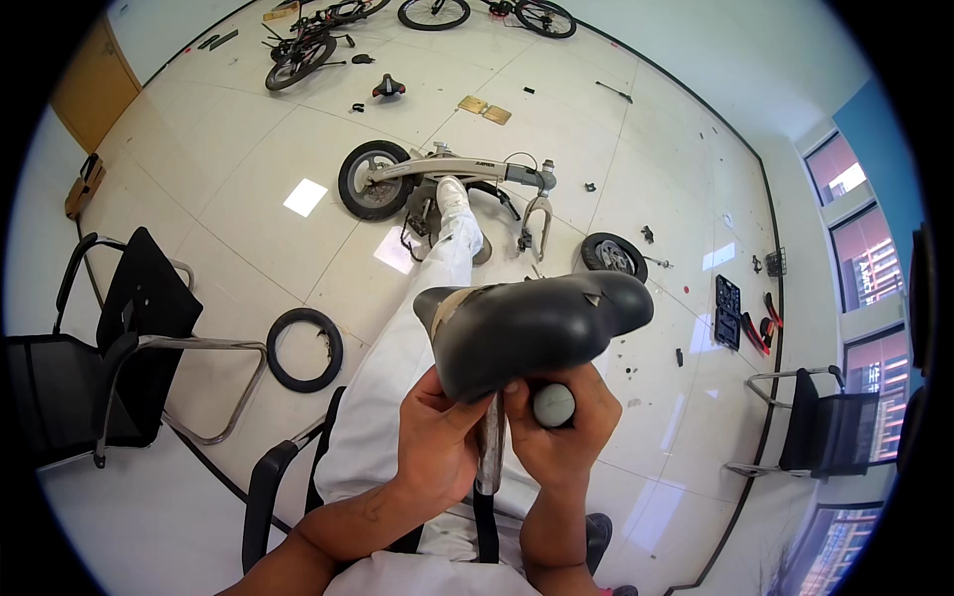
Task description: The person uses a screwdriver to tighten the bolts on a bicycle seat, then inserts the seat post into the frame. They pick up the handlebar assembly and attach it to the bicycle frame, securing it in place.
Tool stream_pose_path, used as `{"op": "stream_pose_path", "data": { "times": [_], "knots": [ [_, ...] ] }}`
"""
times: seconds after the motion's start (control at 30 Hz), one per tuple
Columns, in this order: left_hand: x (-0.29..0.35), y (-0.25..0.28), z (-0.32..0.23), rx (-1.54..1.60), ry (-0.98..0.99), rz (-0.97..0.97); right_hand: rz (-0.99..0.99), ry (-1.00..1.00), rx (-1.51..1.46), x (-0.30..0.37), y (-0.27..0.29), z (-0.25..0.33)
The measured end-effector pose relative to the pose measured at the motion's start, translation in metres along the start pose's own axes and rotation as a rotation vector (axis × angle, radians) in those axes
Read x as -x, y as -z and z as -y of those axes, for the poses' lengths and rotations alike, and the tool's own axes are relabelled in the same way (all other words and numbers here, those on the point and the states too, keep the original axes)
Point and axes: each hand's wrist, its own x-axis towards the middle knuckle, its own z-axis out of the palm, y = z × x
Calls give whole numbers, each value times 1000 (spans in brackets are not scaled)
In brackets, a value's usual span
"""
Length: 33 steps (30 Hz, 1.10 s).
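Fingers (425,389) of the left hand (437,452), in the head view, are bent up against the underside of a black bicycle saddle (527,333), with the thumb pressing in near the metal seat post (490,452); how tightly they pinch cannot be told, since the saddle covers the tips. The right hand (568,437) is curled around a grey round-ended piece (554,405), mostly hidden in its grip, while its thumb touches the saddle's underside beside the post. The saddle is held up in front of the person, above the lap, its nose toward the right, with a small torn flap on top and a brownish strip at its wide end.

Dark lettering runs along the pale bike frame (467,170) lying on the floor (248,214), and pale signs show through the windows (874,387) at right. A white shoe (452,196) is against that frame. A loose tyre (335,348) lies to the left, a small wheel (613,256) to the right, and further right an open tool case (727,310) near red-handled cutters (763,323). Another saddle (389,86) lies toward the far bikes.
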Motion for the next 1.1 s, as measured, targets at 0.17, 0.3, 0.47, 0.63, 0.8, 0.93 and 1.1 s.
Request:
{"op": "stream_pose_path", "data": {
  "times": [0.17, 0.3, 0.47, 0.63, 0.8, 0.93, 1.1],
  "knots": [
    [2, -2, 1, -10, -21, 1, -4, 25, 23, -1, 1, 0],
    [2, 0, 1, -75, -32, 58, 20, -17, -24, 1, 1, -1],
    [1, 0, -1, -69, -2, 86, 19, -53, 4, 1, 4, 5],
    [1, -7, -3, 28, -12, 3, -55, 76, -43, 2, 1, 0],
    [2, -6, -1, -23, -50, -30, -44, 39, -14, 1, 1, 5],
    [1, -2, 0, -30, -73, -7, -59, 60, 5, 1, -1, 4],
    [2, -9, -3, -52, -100, -25, -82, 92, 31, 2, -2, 5]
  ]
}}
